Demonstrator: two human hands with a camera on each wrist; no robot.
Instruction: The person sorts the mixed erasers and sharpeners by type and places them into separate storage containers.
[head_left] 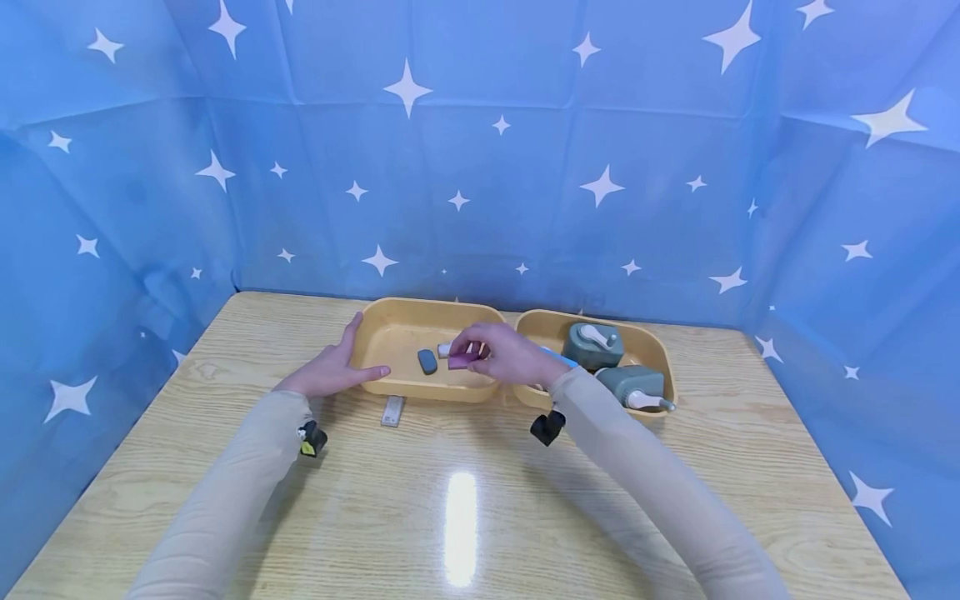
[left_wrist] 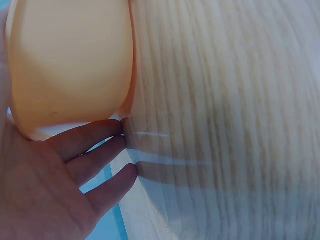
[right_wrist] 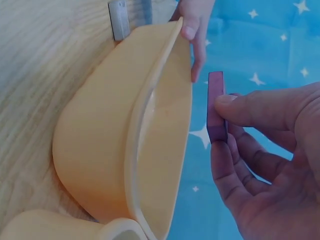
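My right hand [head_left: 498, 350] pinches a small purple rectangular block [right_wrist: 216, 107] between thumb and fingers, over the right part of the left yellow bin [head_left: 420, 389]. At that bin's left end, my left hand [head_left: 333, 367] holds its wall. The left thumb lies over the front rim, while the fingers reach along the outside, rather straight in the left wrist view. Inside this bin lie a dark blue rounded block [head_left: 427, 362] and a small white piece [head_left: 444, 350], partly hidden by my right hand.
A second yellow bin [head_left: 536, 320] stands close on the right. It contains two grey-green pump bottles [head_left: 594, 350] with white pump heads and a blue item [head_left: 558, 357], partly covered by my right arm. A small grey-white block [head_left: 392, 411] lies on the wooden table [head_left: 360, 517] before the left bin.
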